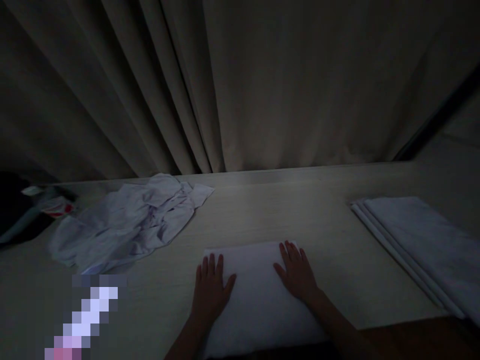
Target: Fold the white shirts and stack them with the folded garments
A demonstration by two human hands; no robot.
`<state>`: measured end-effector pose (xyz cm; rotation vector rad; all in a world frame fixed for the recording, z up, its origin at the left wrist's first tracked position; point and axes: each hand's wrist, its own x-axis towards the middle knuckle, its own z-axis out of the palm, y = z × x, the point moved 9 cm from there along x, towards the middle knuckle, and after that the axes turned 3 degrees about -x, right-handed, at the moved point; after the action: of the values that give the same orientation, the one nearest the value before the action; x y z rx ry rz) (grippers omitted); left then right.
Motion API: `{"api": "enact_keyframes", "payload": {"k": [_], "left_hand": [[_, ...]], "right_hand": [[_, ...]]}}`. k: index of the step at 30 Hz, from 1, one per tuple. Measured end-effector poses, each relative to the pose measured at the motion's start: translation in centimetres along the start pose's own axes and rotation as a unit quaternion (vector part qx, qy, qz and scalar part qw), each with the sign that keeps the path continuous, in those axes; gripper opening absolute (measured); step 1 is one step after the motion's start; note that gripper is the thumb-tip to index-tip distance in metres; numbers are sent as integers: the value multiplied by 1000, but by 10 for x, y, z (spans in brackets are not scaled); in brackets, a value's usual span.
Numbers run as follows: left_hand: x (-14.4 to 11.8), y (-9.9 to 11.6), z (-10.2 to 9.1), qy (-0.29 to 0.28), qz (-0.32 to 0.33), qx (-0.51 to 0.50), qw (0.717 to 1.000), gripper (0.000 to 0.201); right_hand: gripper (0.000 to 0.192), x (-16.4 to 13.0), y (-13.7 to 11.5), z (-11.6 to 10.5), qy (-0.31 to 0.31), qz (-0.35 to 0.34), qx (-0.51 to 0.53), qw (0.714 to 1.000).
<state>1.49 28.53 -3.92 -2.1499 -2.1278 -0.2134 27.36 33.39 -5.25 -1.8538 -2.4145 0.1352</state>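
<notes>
A folded white cloth point(255, 295) lies flat on the pale table point(285, 210) right in front of me. My left hand point(210, 290) rests palm down on the cloth's left edge, fingers together and pointing away. My right hand point(298, 272) presses flat on the cloth's upper right part, fingers slightly spread. Neither hand grips anything. The room is dim.
A crumpled pile of white cloths point(127, 220) sits at the left of the table. A stack of folded white cloths point(420, 245) lies at the right. Dark items point(26, 210) are at the far left edge. A beige curtain point(240, 85) hangs behind the table.
</notes>
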Motion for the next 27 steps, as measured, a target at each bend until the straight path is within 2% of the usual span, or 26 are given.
{"api": "enact_keyframes", "payload": {"k": [3, 7, 10, 15, 17, 19, 22, 24, 27], "left_hand": [[9, 2, -1, 18, -3, 14, 1000, 72], [24, 16, -2, 14, 20, -13, 1000, 70], [33, 10, 6, 1, -9, -26, 1000, 74], [44, -1, 18, 39, -10, -30, 999, 77], [49, -1, 17, 44, -11, -41, 998, 76], [48, 2, 8, 42, -11, -59, 997, 71], [18, 3, -20, 76, -18, -87, 993, 62], [-25, 0, -36, 113, -22, -96, 989, 63], [-94, -3, -39, 124, 4, -83, 989, 68]], "right_hand": [[75, 4, -2, -6, 12, 12, -8, 1000], [73, 21, -18, -12, 27, -33, 7, 999], [70, 31, -24, -4, 11, -48, 21, 999], [69, 37, -21, 9, 14, -42, 26, 999], [68, 40, -22, 8, 20, -42, 22, 999], [69, 39, -23, 3, 27, -39, 17, 999], [69, 23, -22, -15, 76, -29, 10, 997], [67, -4, -18, -27, 125, -33, 3, 992], [67, -54, -13, -26, 156, -73, -5, 985]]}}
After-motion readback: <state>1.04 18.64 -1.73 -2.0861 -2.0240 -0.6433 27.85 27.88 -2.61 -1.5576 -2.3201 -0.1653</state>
